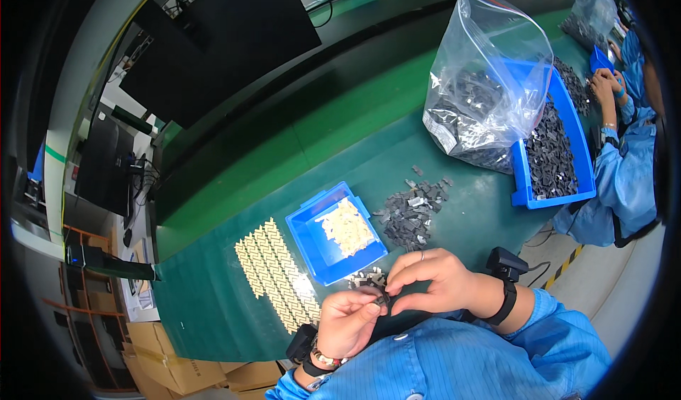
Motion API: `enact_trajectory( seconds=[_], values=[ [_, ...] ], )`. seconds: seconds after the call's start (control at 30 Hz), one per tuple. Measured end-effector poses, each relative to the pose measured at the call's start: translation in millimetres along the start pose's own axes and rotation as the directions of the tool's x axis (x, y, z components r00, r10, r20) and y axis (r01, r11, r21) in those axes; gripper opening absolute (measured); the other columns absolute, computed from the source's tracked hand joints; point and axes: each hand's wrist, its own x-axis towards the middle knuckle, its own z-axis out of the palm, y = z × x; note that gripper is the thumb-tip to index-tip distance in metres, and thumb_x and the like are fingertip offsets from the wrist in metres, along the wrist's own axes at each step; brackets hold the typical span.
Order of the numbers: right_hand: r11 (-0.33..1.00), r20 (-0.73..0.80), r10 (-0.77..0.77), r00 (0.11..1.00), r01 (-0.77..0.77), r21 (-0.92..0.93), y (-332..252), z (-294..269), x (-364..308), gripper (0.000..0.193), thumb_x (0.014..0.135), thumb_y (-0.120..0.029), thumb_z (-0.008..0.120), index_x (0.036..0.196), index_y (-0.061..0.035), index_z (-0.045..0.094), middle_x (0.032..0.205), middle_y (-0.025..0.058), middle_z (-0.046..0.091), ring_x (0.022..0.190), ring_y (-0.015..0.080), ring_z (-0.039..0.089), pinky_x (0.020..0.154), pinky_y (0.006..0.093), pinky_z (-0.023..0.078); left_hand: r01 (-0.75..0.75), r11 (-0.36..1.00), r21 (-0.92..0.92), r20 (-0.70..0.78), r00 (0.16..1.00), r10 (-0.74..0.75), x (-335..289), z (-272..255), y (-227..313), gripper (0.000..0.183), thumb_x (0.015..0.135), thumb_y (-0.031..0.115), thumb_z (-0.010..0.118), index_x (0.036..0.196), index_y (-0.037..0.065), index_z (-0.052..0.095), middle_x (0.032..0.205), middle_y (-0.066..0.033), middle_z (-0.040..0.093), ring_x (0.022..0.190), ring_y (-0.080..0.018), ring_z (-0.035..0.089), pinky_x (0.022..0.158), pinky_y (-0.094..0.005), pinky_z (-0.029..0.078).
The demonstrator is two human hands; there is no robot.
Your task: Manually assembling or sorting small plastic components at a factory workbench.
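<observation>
My left hand (351, 320) and my right hand (434, 282) meet close to my body at the table's near edge. Between the left fingertips is a small black plastic piece (384, 301), too small to make out fully. The right thumb and fingers curve around the same piece, with the index finger touching it. Just beyond the hands lies a small heap of dark and light pieces (367, 278), partly hidden by them. Farther off is a larger pile of black plastic pieces (410, 215). A blue bin (309, 238) with cream-coloured pieces (345, 228) stands left of that pile.
Rows of cream pieces (273, 276) lie in a block on the green table (206, 293). A clear plastic bag (482, 80) of black parts leans on a blue bin (567, 200) at the right. A co-worker in blue (624, 180) sits beyond. Cardboard boxes (170, 357) stand lower left.
</observation>
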Motion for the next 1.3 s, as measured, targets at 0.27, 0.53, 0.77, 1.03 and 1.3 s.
enact_trajectory(
  seconds=[0.27,0.53,0.77,1.03,1.3],
  values=[
    [0.993,0.038,-0.038,0.999,0.033,0.117,6.2,-8.6,-10.8,0.023,0.079,-0.002,0.077,0.102,-0.0017,0.072,0.092,0.0085,0.064,0.081,0.0175,0.062,0.069,0.0284,0.05,-0.053,0.95,0.308,-0.016,0.998,0.061,-1.1,9.7,1.0,0.024,0.083,-0.02,0.062,0.1,-0.004,0.067,0.11,-0.0203,0.064,0.098,-0.0231,0.067,0.088,-0.033,0.056],
    [0.77,0.273,-0.221,0.936,0.339,-0.541,-21.0,-16.5,-9.5,0.026,0.08,-0.011,0.072,0.106,-0.0079,0.067,0.091,0.0032,0.057,0.08,0.0227,0.058,0.068,0.035,0.048,0.089,0.969,0.23,-0.043,0.996,-0.081,6.8,14.2,-2.0,0.033,0.082,-0.019,0.062,0.104,0.001,0.05,0.101,-0.0159,0.068,0.097,-0.0206,0.067,0.087,-0.0322,0.056],
    [0.836,0.155,-0.196,0.968,0.248,-0.49,-22.1,-31.1,-26.5,0.022,0.075,-0.008,0.074,0.095,-0.0058,0.066,0.086,0.0056,0.059,0.076,0.0245,0.06,0.063,0.0354,0.049,0.341,0.937,0.076,-0.003,0.94,-0.341,5.6,12.5,-0.6,0.052,0.08,-0.021,0.062,0.121,0.005,0.045,0.114,-0.0249,0.065,0.103,-0.0287,0.066,0.089,-0.0361,0.054],
    [0.239,-0.454,-0.495,0.741,-0.387,-0.891,-48.8,-155.4,-77.3,0.014,0.07,0.005,0.068,0.082,0.0004,0.065,0.071,0.0101,0.063,0.059,0.0224,0.06,0.057,0.0306,0.048,-0.143,0.318,0.937,-0.141,0.678,0.721,1.5,-22.9,40.9,0.017,0.086,-0.004,0.064,0.102,0.001,0.058,0.092,-0.0098,0.067,0.079,-0.0138,0.061,0.074,-0.0258,0.049],
    [0.214,-0.391,-0.403,0.828,-0.33,-0.919,-36.5,-102.0,-51.6,0.032,0.073,0.0,0.07,0.105,-0.0006,0.065,0.096,0.0126,0.065,0.09,0.0322,0.059,0.084,0.0405,0.047,0.158,0.244,0.957,-0.27,0.796,0.542,1.3,-64.4,40.8,0.036,0.094,0.012,0.062,0.125,-0.006,0.057,0.075,-0.008,0.067,0.068,-0.0112,0.062,0.064,-0.0273,0.05]
  ],
)
